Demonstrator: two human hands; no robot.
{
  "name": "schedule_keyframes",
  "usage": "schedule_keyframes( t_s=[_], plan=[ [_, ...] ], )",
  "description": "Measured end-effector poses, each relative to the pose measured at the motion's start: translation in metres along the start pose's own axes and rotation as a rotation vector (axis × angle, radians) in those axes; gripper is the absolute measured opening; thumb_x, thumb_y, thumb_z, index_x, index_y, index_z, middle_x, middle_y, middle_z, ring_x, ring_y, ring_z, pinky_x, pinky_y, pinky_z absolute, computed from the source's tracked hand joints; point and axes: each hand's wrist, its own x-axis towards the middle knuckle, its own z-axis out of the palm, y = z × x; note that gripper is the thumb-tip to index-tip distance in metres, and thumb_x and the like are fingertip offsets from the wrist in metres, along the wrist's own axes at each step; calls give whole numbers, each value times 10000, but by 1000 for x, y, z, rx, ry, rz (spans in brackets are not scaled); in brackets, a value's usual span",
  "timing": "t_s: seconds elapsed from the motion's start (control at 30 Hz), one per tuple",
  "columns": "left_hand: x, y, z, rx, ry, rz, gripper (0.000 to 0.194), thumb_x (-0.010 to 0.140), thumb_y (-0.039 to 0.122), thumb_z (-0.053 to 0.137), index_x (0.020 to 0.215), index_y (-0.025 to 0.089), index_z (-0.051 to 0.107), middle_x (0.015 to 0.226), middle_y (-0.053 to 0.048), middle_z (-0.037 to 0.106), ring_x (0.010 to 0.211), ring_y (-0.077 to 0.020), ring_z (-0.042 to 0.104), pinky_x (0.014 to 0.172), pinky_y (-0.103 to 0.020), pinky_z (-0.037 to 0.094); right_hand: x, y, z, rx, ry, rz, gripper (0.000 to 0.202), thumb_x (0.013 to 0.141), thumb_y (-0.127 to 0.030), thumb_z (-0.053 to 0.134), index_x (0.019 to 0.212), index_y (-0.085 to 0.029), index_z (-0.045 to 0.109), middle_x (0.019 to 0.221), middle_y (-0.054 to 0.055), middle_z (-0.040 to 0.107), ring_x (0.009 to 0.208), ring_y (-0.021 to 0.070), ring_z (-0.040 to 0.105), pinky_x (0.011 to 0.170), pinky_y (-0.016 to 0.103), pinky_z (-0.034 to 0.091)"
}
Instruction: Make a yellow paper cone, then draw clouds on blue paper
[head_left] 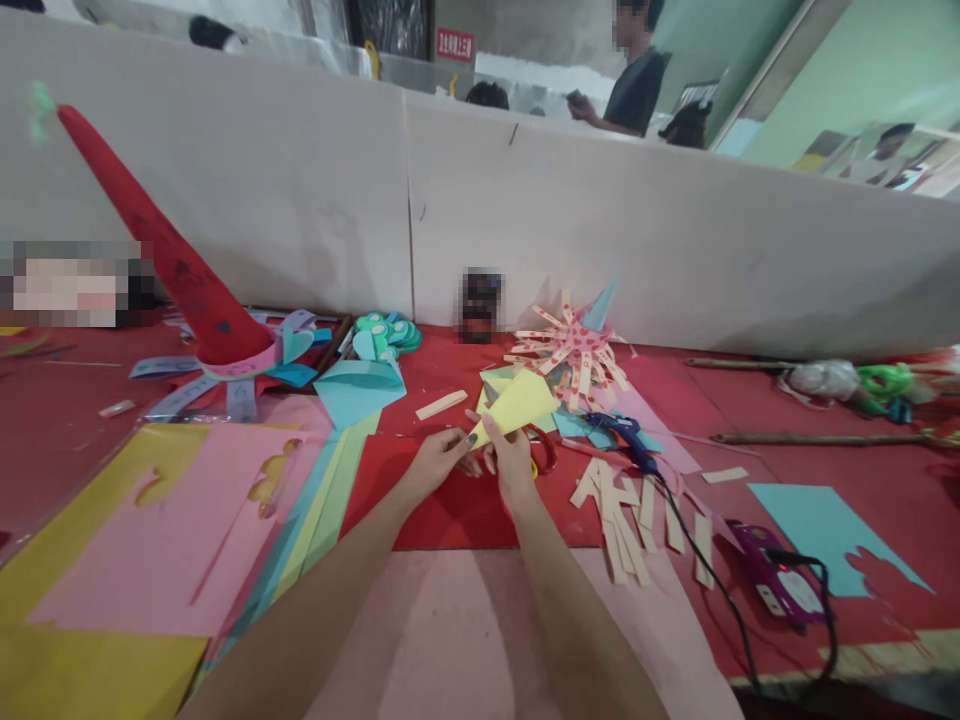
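Observation:
Both my hands are closed on a yellow paper cone [525,400], its wide end turned up and to the right. My left hand [439,458] pinches the narrow tip, while my right hand [510,460] grips the lower side. Beneath them lies a red paper sheet [457,520]. Partly hidden behind my right hand are scissors [544,450] with red handles. A blue glue gun [626,435] rests to the right of the hands, with several cream paper strips [619,535] in front of it.
Pink paper [165,530] and other coloured sheets cover the left side. A tall red cone [165,250] stands at back left; a strip-fringed paper piece [577,345] sits behind my hands. A purple power strip [780,580] with black cables lies at right. A white partition [675,240] runs behind.

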Motion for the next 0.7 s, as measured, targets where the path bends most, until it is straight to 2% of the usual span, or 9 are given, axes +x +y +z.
schedule_keyframes(
  t_s=[0.2,0.33,0.53,0.7],
  plan=[
    [-1,3,2,-33,-1,-4,363,674,515,586,640,162,511,520,-28,651,480,-156,622,531,-264,501,-1,-2,0,-11,39,-3,334,603,-436,657,743,-142,584,769,57,684,301,-7,205,270,181,167],
    [0,3,2,-57,8,-10,370,653,520,603,640,163,508,514,-20,647,480,-161,623,531,-273,508,1,0,0,-14,18,-2,361,597,-436,661,789,-140,588,780,59,683,304,-5,218,269,175,165],
    [0,2,2,-25,-4,-15,338,679,481,600,618,163,503,528,-23,651,498,-158,627,539,-269,507,3,4,-6,15,114,-54,368,623,-455,634,793,-130,602,710,50,672,325,8,197,276,187,151],
    [1,0,2,-49,-29,7,326,680,467,607,782,164,548,595,-29,670,524,-177,634,533,-286,508,4,10,-7,18,91,-18,346,605,-433,664,750,-125,599,640,22,637,334,8,208,282,179,158]
  ],
)
